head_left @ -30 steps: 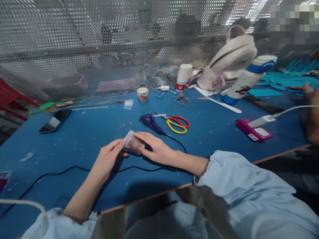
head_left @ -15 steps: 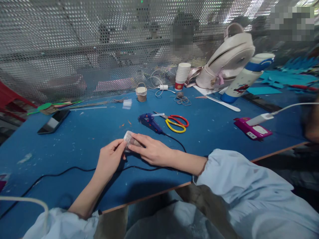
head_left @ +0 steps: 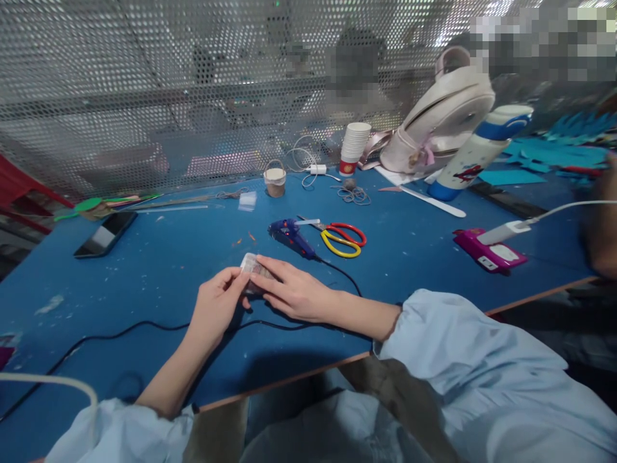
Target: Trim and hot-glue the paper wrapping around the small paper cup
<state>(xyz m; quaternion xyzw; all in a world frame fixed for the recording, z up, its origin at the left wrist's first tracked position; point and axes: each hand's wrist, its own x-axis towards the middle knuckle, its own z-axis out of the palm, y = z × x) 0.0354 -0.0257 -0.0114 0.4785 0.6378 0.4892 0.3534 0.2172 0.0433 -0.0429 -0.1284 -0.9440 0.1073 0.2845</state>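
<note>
Both my hands meet over a small pale, patterned piece (head_left: 252, 269) lying on the blue table (head_left: 159, 257). My left hand (head_left: 216, 308) pinches its left edge with thumb and fingertips. My right hand (head_left: 294, 292) lies over its right side, fingers closed down on it, hiding most of the piece. Just beyond the hands rests a blue glue gun (head_left: 292, 235), its black cord (head_left: 144, 328) running under my wrists to the left. Red and yellow scissors (head_left: 343, 239) lie beside the gun.
A phone (head_left: 105, 234) lies far left. At the back stand a small basket (head_left: 275, 182), a cup stack (head_left: 355, 148), a pale bag (head_left: 441, 122) and a white-blue bottle (head_left: 477, 154). A magenta device (head_left: 489, 252) with a white cable lies right. Another person's arm (head_left: 600, 225) shows at the right edge.
The piece was tilted up between my fingers a second ago; now it is pressed lower against the table, with my right fingers covering more of it. The hands barely shifted.
</note>
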